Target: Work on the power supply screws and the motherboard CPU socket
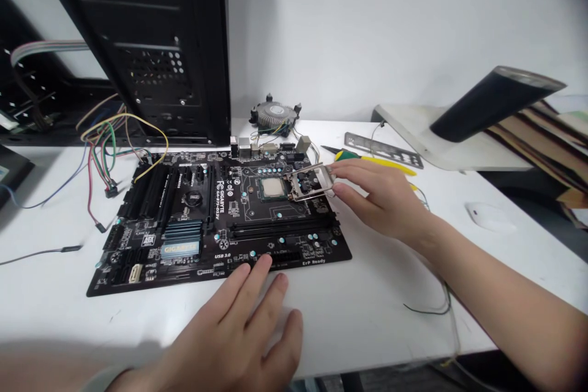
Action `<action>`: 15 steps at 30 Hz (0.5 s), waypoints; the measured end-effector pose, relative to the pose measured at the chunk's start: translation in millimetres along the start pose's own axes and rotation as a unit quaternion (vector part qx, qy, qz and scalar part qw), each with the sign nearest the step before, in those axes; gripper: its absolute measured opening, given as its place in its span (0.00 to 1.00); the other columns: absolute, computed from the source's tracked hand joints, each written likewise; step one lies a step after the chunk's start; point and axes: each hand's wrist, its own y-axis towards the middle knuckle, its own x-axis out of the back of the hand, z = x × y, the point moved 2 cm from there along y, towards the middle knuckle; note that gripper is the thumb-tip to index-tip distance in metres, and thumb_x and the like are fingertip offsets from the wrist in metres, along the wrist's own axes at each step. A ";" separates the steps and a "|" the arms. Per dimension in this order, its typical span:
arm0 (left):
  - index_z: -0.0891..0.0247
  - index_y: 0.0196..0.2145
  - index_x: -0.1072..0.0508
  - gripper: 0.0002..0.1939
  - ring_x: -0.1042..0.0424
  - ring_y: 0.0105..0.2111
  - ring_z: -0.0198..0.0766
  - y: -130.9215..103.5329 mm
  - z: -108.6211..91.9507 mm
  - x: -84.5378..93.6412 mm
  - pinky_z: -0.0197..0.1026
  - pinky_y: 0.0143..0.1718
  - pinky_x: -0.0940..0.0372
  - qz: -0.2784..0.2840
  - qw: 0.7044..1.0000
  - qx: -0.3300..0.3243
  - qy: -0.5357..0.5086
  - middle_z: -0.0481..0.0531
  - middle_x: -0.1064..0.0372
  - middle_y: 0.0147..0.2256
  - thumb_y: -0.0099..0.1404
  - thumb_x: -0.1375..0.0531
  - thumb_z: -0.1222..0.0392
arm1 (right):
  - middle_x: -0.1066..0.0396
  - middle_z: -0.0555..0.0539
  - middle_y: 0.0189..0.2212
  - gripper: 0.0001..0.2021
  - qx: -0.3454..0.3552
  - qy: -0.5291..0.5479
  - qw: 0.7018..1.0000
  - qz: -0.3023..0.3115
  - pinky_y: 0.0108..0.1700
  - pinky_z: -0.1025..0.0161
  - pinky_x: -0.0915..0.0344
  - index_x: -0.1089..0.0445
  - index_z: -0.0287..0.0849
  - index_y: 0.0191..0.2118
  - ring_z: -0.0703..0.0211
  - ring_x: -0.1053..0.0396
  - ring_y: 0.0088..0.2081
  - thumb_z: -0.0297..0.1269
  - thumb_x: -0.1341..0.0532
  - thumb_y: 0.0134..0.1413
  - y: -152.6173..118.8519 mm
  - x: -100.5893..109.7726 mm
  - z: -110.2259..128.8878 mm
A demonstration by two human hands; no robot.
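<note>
A black motherboard [239, 214] lies flat on the white table. My left hand [239, 324] rests at its front edge, fingers stretched out and palm down, holding nothing. At the socket's right side, the metal CPU socket cover [315, 182] stands raised, and my right hand [376, 196] pinches its outer end between thumb and fingers. The processor [272, 188] sits exposed in the socket, left of the cover. A blue heatsink [181, 240] and black memory slots [280, 228] are also on the board.
Behind the board stand a black computer case [184, 43] and a round CPU cooler [274, 116]. Loose wires [108, 153] reach over the board's left end. To the right are yellow-green pliers [349, 155], a metal I/O shield [383, 150], a monitor stand [413, 135] and a white mouse [489, 216].
</note>
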 end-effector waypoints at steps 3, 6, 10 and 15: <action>0.60 0.43 0.32 0.08 0.22 0.47 0.49 0.5 0.5 1.3 0.48 0.53 0.41 0.001 1.000 -0.001 -0.002 0.49 0.21 0.46 0.70 0.47 0.57 | 0.23 0.42 0.40 0.12 0.004 -0.007 1.000 -0.004 0.37 0.59 0.28 0.30 0.38 0.40 0.53 0.25 0.39 0.36 0.48 0.68 -0.9 -0.6 -0.6; 0.60 0.44 0.31 0.09 0.23 0.48 0.45 -0.6 0.8 2.0 0.47 0.52 0.41 0.006 1.000 -0.003 0.000 0.49 0.22 0.47 0.71 0.48 0.59 | 0.24 0.41 0.40 0.12 0.007 -0.017 1.000 -0.008 0.37 0.58 0.28 0.30 0.38 0.40 0.53 0.25 0.39 0.37 0.48 0.68 -1.5 -0.7 -1.6; 0.62 0.45 0.29 0.10 0.24 0.47 0.42 -3.7 0.4 1.6 0.45 0.51 0.40 -0.005 1.000 -0.012 0.004 0.49 0.21 0.46 0.72 0.49 0.61 | 0.24 0.41 0.40 0.11 0.009 -0.014 1.000 -0.006 0.36 0.59 0.28 0.30 0.39 0.40 0.53 0.24 0.39 0.36 0.48 0.68 -1.7 -0.6 -2.4; 0.61 0.44 0.29 0.11 0.24 0.45 0.41 -5.9 -1.2 0.3 0.45 0.50 0.40 -0.013 1.000 -0.018 0.002 0.49 0.21 0.45 0.72 0.50 0.62 | 0.24 0.40 0.39 0.10 0.010 -0.012 1.000 -0.005 0.35 0.59 0.29 0.30 0.37 0.39 0.52 0.25 0.39 0.35 0.47 0.68 -1.7 -0.5 -1.0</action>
